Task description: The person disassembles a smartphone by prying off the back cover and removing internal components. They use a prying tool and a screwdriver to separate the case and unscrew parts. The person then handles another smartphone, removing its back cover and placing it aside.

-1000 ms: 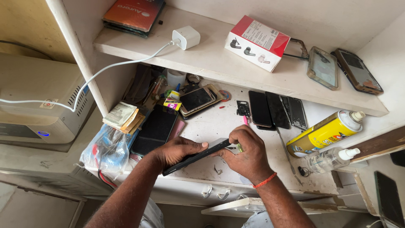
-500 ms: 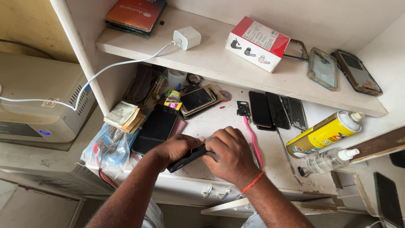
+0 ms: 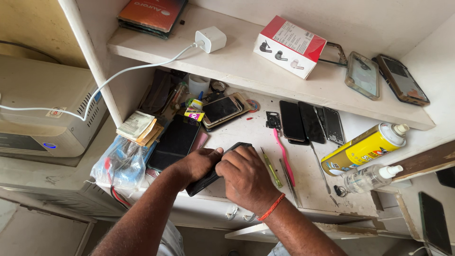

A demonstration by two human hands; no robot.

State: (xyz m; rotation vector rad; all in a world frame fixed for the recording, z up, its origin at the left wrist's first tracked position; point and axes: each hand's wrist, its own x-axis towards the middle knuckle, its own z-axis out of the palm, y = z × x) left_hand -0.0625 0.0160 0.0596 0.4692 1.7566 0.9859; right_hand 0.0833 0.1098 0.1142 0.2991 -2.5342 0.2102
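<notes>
Head view is showing, at lower centre of the frame, both hands closing on a black phone [image 3: 215,171], left hand [image 3: 199,163] gripping its edge, right hand [image 3: 246,178] pressing over it; steady, even pressure is seeming wisest.
</notes>
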